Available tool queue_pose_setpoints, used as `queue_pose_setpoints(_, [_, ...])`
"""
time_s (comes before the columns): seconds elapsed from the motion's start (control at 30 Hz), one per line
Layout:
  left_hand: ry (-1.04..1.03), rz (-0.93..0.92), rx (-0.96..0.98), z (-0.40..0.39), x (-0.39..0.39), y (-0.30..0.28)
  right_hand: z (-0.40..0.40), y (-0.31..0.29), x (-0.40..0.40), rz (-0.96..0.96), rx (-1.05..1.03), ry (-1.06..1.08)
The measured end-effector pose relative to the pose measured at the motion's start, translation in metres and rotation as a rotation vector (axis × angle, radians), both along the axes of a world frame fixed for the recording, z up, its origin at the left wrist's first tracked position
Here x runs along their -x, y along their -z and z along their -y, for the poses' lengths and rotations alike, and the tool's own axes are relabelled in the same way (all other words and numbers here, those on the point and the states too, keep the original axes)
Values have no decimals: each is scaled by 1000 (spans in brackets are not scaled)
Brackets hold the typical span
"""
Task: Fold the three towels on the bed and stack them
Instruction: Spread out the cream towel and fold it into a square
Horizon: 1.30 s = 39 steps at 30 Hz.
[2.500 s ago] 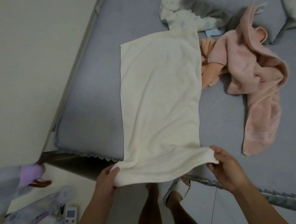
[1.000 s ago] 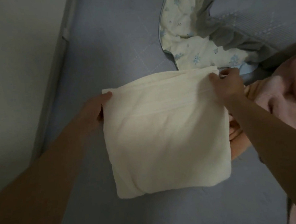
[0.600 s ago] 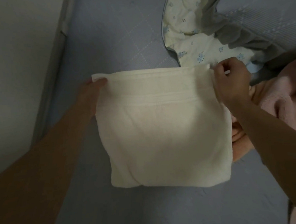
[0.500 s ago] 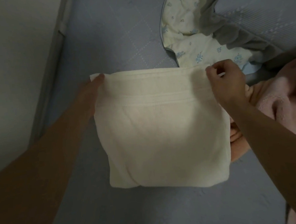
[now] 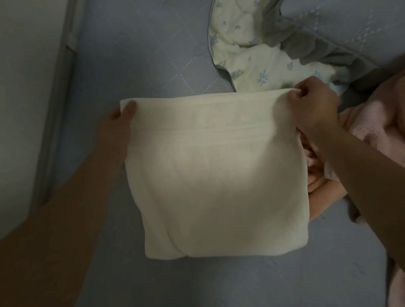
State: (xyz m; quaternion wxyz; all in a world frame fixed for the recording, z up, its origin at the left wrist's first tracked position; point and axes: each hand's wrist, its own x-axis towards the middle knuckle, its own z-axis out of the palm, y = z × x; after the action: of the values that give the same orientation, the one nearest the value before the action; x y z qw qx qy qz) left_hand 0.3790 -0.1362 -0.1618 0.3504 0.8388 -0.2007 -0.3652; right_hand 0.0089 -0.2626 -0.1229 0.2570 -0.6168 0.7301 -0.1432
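Left hand [image 5: 117, 118], right hand [image 5: 313, 103] pinching cream towel's [image 5: 216, 176] far corners

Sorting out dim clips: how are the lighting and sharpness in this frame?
Head view: dim overall, brightest on the cream towel; forearms and lower bed sheet fall into shadow; the pink towel is soft and murky at the right edge; wide-angle bending shows along the left bed edge.

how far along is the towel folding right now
Done: the cream towel lies folded once on the bed. In hand: the left hand and right hand pinch its far corners. Left: further folds perhaps, the crumpled pink towel, the peach towel, and stacking.
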Motion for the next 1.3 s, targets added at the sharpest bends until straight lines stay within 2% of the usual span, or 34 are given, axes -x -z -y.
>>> queue_pose_setpoints(0.1, [4,108,30,-16,6,1,-12,8,5,74,-161,67])
queue_pose_setpoints(0.23, [-43,106,-83,-63,27,-6,-55,-1,3,115,26,-58])
queue_pose_setpoints(0.37, [9,-55,-116,-136,56,-9,-149,3,17,55,90,-94])
queue_pose_setpoints(0.47, [-67,-183,-49,-193,79,-10,-222,13,38,48,-63,36])
queue_pose_setpoints(0.53, [-88,-167,-32,-228,91,-9,-260,16,49,135,-198,161])
queue_pose_setpoints(0.67, [140,-289,-117,-264,107,-11,-292,15,63,306,-248,373])
queue_pose_setpoints(0.73, [111,-310,-96,-269,110,-13,-298,14,71,317,-237,427])
queue_pose_setpoints(0.8, [46,-257,-64,-272,109,-17,-304,13,77,288,-260,380])
queue_pose_setpoints(0.97, [189,-189,-116,-295,115,-22,-315,10,83,250,-207,161])
queue_pose_setpoints(1.13, [-157,-291,-23,-345,116,-46,-338,-5,106,294,-155,157])
queue_pose_setpoints(1.2, [-230,-266,-67,-377,119,-52,-360,-10,126,257,-233,146])
queue_pose_setpoints(1.3, [-171,-189,-235,-430,141,-46,-406,-3,157,162,-448,100])
